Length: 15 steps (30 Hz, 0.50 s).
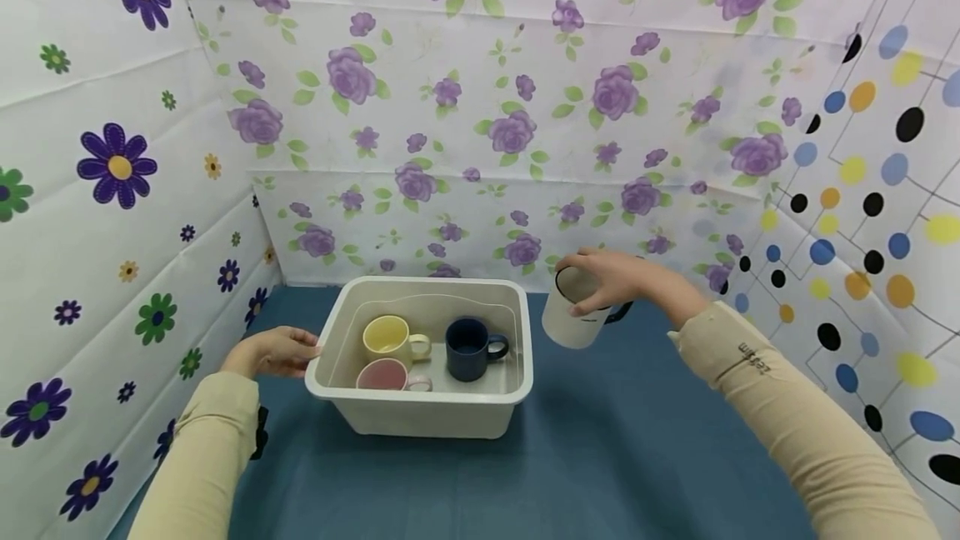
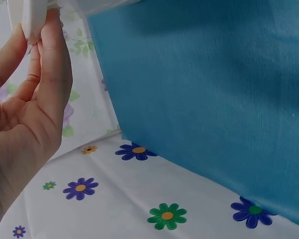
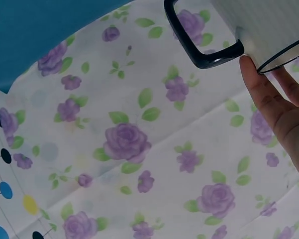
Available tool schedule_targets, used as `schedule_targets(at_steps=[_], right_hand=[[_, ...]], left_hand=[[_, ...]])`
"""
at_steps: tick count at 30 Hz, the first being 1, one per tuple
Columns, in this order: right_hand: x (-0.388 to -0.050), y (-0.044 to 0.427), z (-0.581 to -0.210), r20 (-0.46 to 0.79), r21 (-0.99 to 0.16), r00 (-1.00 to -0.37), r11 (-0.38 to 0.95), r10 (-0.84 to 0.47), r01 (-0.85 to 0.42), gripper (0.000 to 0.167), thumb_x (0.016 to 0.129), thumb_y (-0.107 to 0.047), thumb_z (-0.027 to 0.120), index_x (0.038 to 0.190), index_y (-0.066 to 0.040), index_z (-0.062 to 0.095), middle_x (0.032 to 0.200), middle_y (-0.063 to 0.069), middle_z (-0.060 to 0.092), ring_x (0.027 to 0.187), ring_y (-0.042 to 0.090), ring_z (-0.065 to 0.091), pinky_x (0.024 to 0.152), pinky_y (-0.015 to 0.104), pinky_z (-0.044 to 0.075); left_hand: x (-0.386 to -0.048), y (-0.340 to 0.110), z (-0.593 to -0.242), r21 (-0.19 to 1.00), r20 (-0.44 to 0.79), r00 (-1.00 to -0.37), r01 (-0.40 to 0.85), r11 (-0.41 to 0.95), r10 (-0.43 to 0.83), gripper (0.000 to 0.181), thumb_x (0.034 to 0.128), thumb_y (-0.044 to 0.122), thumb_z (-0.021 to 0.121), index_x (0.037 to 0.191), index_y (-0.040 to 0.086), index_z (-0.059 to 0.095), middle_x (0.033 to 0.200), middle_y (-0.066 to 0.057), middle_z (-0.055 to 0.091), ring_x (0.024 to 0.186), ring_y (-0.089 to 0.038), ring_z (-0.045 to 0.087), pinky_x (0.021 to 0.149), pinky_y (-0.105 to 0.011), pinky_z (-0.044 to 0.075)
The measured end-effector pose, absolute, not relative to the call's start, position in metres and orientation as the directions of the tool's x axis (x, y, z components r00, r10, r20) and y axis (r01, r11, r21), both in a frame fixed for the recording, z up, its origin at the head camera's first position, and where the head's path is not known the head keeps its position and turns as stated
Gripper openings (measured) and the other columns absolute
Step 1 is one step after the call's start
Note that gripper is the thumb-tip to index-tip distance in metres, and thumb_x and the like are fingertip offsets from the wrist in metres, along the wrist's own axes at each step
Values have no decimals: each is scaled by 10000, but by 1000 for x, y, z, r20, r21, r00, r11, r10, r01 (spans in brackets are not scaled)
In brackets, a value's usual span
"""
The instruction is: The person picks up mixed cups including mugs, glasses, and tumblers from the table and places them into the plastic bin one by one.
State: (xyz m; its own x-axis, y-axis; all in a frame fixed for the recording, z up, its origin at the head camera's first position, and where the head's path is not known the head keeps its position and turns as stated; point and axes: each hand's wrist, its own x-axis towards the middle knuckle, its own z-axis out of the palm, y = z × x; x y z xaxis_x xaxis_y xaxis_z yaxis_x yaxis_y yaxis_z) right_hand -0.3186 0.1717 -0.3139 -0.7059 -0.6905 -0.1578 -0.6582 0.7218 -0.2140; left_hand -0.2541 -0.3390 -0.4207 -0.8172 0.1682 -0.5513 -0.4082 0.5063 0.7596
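Note:
A white mug [image 1: 564, 319] with a dark rim and black handle [image 3: 204, 59] is tilted in the air, right of the white plastic tub [image 1: 420, 419]. My right hand [image 1: 618, 277] grips it near the rim from above. The left hand [image 1: 281, 351] pinches the tub's left rim between thumb and fingers, which the left wrist view also shows. Inside the tub are a yellow mug [image 1: 387, 338], a pink mug [image 1: 382, 376] and a navy mug [image 1: 467, 350]. The tub's front wall hides the lower part of the pink mug.
A blue tabletop [image 1: 600, 457] lies under the tub. Sheets with purple roses [image 1: 510, 133] at the back, daisies [image 1: 118, 167] on the left and coloured dots [image 1: 847, 377] on the right enclose the table.

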Motion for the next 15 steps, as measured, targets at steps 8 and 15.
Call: schedule_targets(at_steps=[8,15], right_hand=[[-315,150,-304,-139,-198,-668,681,-731,-705,684,822,-426,697,1380,-129,437,1272,170,499,1134,354,522,934,539,430],[-313,129,-293,-155,-189,-649,667,-745,-721,676,827,-435,689,1380,-137,440,1301,175,481,1146,351,519,936,525,433]], left_hand=[[-254,-342,-428,790,-490,-848,-334,514,201,416,962,140,530,1252,-136,414,1036,-99,618,835,-103,622,808,-329,555],[-253,-342,-428,798,-456,-870,-308,517,186,415,945,133,557,1233,-141,438,1001,-88,639,816,-113,626,795,-344,560]])
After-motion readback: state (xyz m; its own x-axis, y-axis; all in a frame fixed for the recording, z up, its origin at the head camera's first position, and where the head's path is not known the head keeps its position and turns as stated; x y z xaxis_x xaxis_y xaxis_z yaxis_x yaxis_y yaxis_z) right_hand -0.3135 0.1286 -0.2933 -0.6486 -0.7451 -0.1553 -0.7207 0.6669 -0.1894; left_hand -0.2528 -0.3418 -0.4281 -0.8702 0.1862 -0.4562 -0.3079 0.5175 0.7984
